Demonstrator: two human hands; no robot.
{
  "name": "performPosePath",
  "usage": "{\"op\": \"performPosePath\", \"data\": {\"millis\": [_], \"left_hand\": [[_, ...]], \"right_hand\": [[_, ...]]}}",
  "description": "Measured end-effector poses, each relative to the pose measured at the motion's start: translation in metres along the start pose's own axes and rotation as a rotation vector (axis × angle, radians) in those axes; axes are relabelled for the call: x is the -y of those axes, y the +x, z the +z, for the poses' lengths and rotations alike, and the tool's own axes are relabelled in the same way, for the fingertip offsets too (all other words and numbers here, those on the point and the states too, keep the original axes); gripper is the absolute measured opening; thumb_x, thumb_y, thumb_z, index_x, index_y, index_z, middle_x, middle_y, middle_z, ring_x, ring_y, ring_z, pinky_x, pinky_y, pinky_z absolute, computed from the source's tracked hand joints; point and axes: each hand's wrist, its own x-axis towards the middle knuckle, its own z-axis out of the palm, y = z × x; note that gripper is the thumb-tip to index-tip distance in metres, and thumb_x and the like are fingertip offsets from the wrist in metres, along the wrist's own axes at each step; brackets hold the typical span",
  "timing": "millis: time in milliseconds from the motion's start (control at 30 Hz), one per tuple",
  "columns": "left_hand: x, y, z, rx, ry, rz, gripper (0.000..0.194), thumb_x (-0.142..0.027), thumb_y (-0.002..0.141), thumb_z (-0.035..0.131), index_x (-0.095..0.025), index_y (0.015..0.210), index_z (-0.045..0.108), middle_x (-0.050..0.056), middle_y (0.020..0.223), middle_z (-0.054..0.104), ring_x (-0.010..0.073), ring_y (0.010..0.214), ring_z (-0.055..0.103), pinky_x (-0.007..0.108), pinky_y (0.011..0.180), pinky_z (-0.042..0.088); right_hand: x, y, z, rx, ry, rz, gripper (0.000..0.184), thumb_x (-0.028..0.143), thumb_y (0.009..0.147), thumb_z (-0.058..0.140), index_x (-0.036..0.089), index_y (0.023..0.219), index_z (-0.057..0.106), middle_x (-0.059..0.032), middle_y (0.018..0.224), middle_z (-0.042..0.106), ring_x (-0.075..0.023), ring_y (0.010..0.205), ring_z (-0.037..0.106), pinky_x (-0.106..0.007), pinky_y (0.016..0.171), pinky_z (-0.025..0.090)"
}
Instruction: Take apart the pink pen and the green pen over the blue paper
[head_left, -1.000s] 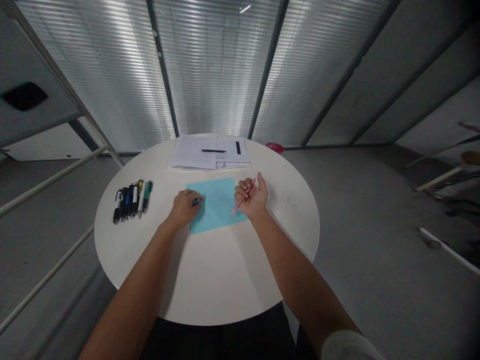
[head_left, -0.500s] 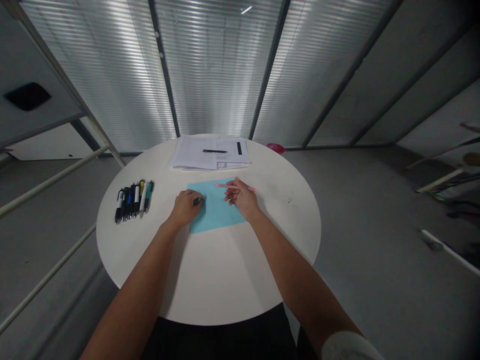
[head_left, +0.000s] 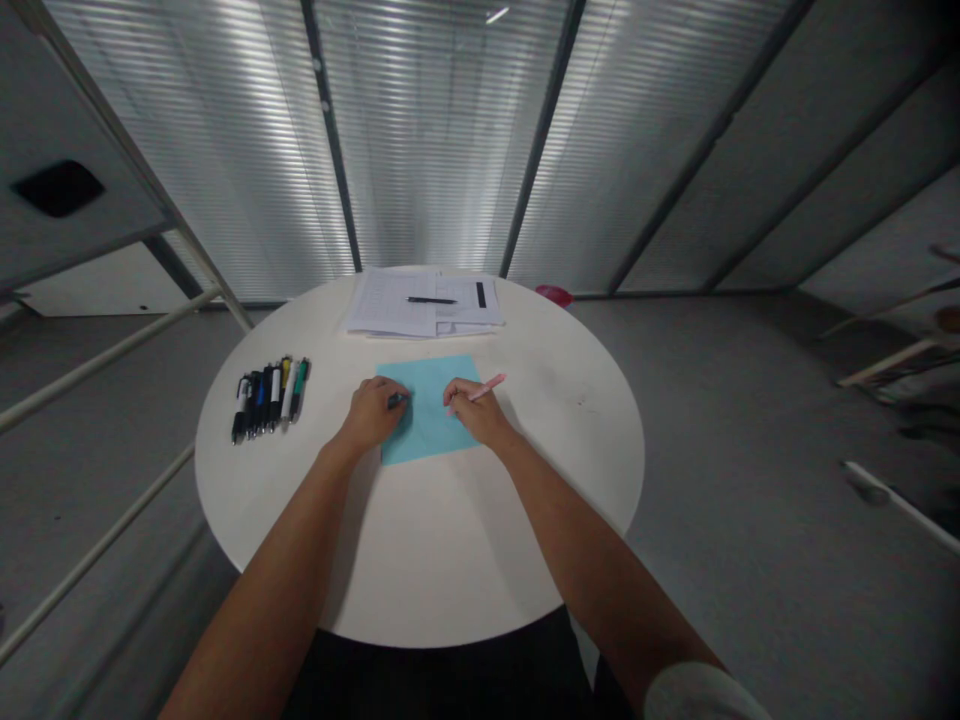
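A sheet of light blue paper (head_left: pixel 427 440) lies flat on the round white table in front of me. My right hand (head_left: pixel 480 412) is closed around a pink pen (head_left: pixel 489 386) in a writing grip. The pen's upper end slants up to the right; its lower end is near the paper, and contact cannot be made out. Over the sheet's left edge rests my left hand (head_left: pixel 373 412), fingers curled. Between its thumb and fingers shows a small dark object (head_left: pixel 394 400), too small to name.
Several pens (head_left: pixel 270 398) lie side by side on the left of the white table (head_left: pixel 442 550). Stacked printed papers (head_left: pixel 394 305) with a black pen (head_left: pixel 432 300) on top are at the far edge. A metal frame (head_left: pixel 112 345) stands left of the table.
The pink pen has turned in my right hand from lying nearly level to slanting down toward the paper, and the fingers have closed around it. My left hand has stayed put.
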Motion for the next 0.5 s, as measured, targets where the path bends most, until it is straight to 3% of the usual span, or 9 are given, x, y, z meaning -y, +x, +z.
{"op": "performPosePath", "data": {"millis": [267, 500], "left_hand": [[-0.0017, -0.0005, -0.0009, 0.002, -0.010, -0.009, 0.027, -0.026, 0.081, 0.053, -0.022, 0.098, 0.074, 0.008, 0.103, 0.070, 0.0230, 0.100, 0.060, 0.039, 0.097, 0.043], [-0.0033, 0.0002, -0.0020, 0.013, -0.004, -0.029, 0.025, -0.024, 0.080, 0.055, -0.023, 0.095, 0.075, 0.007, 0.103, 0.070, 0.0230, 0.100, 0.060, 0.038, 0.098, 0.044]], "right_hand": [[-0.0012, -0.0028, 0.0048, 0.080, -0.213, -0.020, 0.022, 0.024, 0.080, 0.044, 0.021, 0.061, 0.054, 0.0014, 0.059, 0.058, -0.0127, 0.059, 0.049, -0.025, 0.057, 0.031], [0.0042, -0.0026, 0.0016, 0.039, -0.269, 0.050, 0.024, 0.023, 0.081, 0.046, 0.021, 0.058, 0.053, 0.0015, 0.057, 0.058, -0.0137, 0.058, 0.050, -0.025, 0.058, 0.030]]}}
